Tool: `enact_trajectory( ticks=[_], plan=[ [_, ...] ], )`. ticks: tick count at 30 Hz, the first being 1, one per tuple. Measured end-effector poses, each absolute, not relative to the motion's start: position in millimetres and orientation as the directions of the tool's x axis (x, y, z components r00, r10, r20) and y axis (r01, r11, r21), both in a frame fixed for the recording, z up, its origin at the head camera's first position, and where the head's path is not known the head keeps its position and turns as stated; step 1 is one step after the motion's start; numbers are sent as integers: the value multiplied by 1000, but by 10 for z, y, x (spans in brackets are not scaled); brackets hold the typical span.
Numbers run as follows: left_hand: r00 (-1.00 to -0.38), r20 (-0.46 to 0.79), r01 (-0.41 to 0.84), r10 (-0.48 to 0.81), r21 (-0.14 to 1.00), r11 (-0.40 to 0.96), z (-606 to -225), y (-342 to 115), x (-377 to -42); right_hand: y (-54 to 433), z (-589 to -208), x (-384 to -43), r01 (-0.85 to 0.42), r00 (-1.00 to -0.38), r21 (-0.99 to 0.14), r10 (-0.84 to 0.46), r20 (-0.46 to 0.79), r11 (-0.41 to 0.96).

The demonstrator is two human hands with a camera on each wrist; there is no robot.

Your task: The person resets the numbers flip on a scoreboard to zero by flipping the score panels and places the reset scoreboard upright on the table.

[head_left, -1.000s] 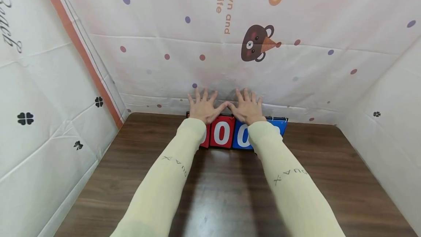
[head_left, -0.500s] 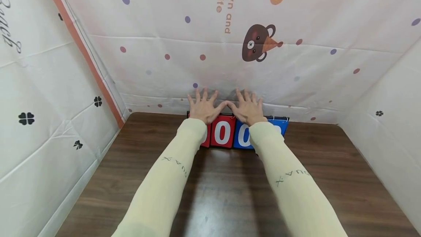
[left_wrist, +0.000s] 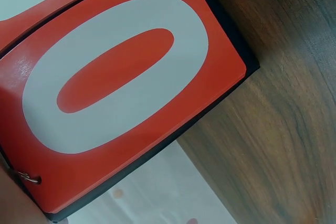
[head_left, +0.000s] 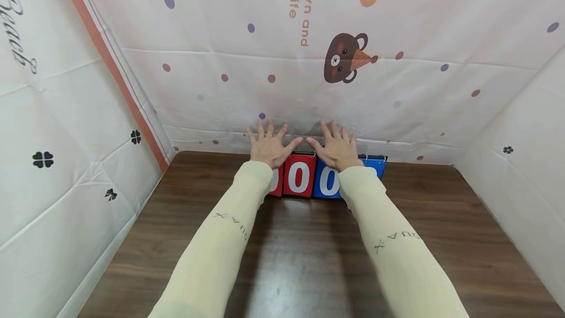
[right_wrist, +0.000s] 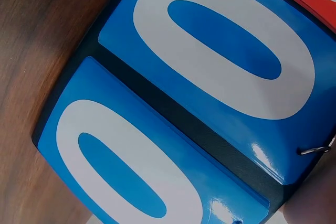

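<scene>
A flip scoreboard stands at the back of the table, with red cards and blue cards that each show a white 0. My left hand lies over the top edge of its red half, fingers straight and spread. Over the blue half, my right hand is spread the same way. Both thumbs point inward with a small gap between them. In the left wrist view a red card fills much of the picture, a metal ring at its corner. The right wrist view shows two blue cards on the black backing.
The brown wooden table reaches to a white cloth wall printed with dots and bears, right behind the scoreboard. More white cloth hangs at the left and right. Pale yellow sleeves cover both forearms.
The thumbs, which met at their tips earlier, are now apart. My left hand has shifted slightly left and my right hand slightly right. The scoreboard has stayed in place.
</scene>
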State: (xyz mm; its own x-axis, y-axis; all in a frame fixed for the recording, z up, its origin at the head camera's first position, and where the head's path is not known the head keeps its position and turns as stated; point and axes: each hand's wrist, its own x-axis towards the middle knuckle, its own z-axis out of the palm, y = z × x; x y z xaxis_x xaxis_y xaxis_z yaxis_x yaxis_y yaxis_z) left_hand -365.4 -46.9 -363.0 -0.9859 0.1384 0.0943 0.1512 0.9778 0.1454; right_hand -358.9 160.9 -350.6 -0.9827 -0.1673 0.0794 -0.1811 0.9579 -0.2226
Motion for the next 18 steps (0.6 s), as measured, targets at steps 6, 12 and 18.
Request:
enact_trajectory(
  ticks=[6,12,18],
  plan=[
    [-985,102,155,142,133,979,-3640,-481,-3657,1609,-3501,-3591,-181,-983,-219,-170,69,959],
    [-983,113,159,146,121,980,-3643,-476,-3677,1641,-3494,-3604,-181,-983,-222,-170,66,958],
    [-983,111,161,146,135,978,-3644,-480,-3692,1645,-3477,-3606,-189,-982,-216,-179,63,958]
  ],
)
